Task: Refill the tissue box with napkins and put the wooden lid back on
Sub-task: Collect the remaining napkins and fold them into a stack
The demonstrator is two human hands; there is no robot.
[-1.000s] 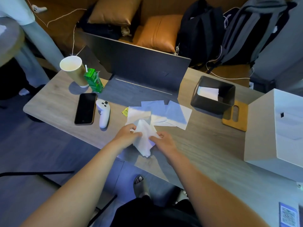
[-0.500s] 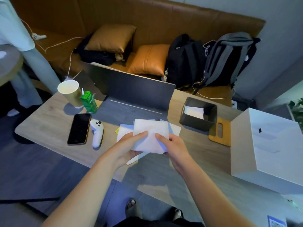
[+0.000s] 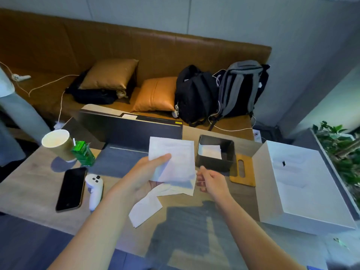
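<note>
Above table centre, left hand [image 3: 148,172] pinches one flat napkin [image 3: 172,158]; right hand [image 3: 211,180] loosely curled, empty. Tissue box [image 3: 214,162] far right w/ few napkins inside; wooden lid [image 3: 242,172] still off beside it; more napkins left.

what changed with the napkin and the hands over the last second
The napkin, crumpled between both hands a second ago, was spread flat and lifted. The right hand has let go and now hangs beside it, fingers loosely curled; the left hand alone holds it, thumb on top. The tissue box, the wooden lid beside it and the loose napkins on the table stayed put.
</note>
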